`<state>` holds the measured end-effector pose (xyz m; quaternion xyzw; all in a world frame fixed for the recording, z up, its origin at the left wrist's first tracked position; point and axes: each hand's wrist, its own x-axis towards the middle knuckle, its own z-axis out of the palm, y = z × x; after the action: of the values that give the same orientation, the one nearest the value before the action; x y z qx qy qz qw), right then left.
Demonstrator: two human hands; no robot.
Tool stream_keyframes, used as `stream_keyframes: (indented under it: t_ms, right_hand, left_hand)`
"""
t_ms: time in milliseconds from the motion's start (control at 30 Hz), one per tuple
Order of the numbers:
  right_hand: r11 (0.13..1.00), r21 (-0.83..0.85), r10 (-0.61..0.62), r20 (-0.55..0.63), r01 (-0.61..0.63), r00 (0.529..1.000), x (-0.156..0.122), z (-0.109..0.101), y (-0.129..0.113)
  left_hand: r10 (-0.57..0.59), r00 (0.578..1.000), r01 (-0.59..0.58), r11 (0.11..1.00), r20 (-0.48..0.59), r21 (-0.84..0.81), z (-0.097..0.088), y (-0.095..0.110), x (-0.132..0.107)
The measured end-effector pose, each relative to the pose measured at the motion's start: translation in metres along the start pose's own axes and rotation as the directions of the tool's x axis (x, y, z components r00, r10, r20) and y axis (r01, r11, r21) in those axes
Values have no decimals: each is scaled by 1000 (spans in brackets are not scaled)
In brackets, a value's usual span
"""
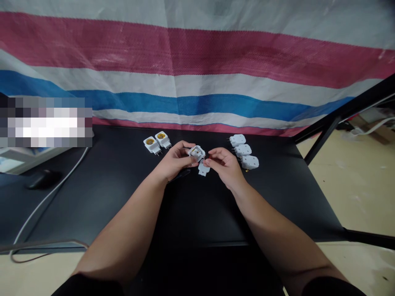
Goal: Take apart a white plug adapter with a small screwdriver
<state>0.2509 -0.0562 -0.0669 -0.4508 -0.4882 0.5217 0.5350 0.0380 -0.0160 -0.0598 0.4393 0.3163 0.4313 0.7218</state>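
Observation:
My left hand [176,161] is closed on a small white plug-in lamp socket [196,152], held just above the black table [101,185] with its open side up. My right hand [224,164] pinches something small at the socket's right edge; I cannot make out what. A white cover piece [203,168] lies on the table just under both hands. A dark slim object [182,174] lies under my left hand.
Two open white sockets with brass centres [157,142] lie to the left. Three closed white plugs [243,151] lie in a row to the right. A white cable [46,197] and a dark mouse [38,179] are at far left. A striped tarp [197,70] hangs behind.

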Motion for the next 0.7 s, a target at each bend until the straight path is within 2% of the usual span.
stream_keyframes:
  t_ms: [200,533,600,700]
  right_hand:
    - [969,-201,-147,-19,141,989,0,-4,2]
    - [829,-426,-394,18,363,919,-4,-3,-6]
    - [804,-460,-407,34,376,913,-5,-3,-7]
    - [834,-440,-364,13,332,931,-5,-3,-7]
  left_hand:
    - [41,997,-46,996,62,74,-1,-6,2]
    - [75,993,-87,988,95,127,0,-4,2]
    - [76,992,-89,986,98,143,1,-3,2]
    - [71,992,-86,985,102,152,2,-2,1]
